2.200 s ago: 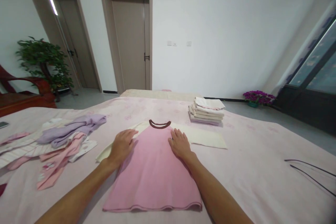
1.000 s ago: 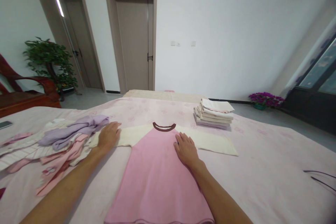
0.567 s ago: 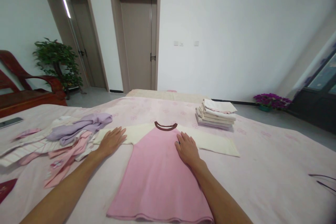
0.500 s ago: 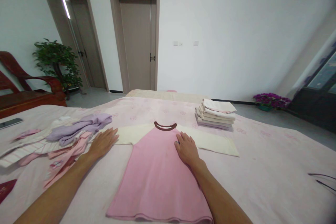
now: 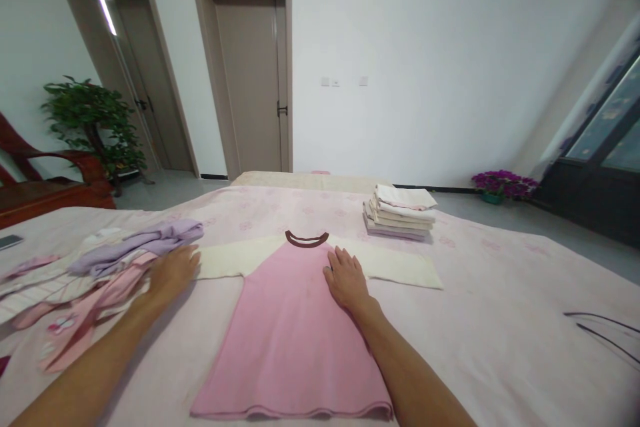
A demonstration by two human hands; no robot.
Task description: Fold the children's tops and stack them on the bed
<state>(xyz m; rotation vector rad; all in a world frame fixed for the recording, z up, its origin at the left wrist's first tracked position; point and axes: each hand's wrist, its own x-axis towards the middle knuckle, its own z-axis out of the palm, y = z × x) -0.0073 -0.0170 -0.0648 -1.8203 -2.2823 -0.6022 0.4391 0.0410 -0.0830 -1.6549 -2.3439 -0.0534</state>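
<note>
Grip first: my right hand [image 5: 344, 278] lies flat and open on the pink shirt [image 5: 295, 333], palm down on the chest just below the brown collar [image 5: 307, 239], clasping nothing. My left hand [image 5: 173, 271] is also spread flat, holding nothing, at the cuff end of the cream left sleeve [image 5: 230, 260]; whether the fingertips press the cuff itself or the bed [image 5: 500, 320] beside it I cannot tell.

Lying face-up on the bed, the shirt runs its long axis from 12 o'clock at the collar to 6 o'clock at the hem. Both sleeves are stretched straight out, 1 toward 9 o'clock and the other, the right sleeve [image 5: 400, 267], toward 3 o'clock. From my left hand the body of the shirt lies toward 3 o'clock, with the whole left sleeve between; the right hand is the nearer of the 2 to the body, being on it.

At 9 o'clock a loose heap of clothes [image 5: 90, 273] touches or nearly touches my left hand. At 1 o'clock, well apart, sits a folded stack [image 5: 400, 212].

My left palm hides the cuff edge, both forearms run out of the bottom of the view, and the heap's near edge is blurred.
</note>
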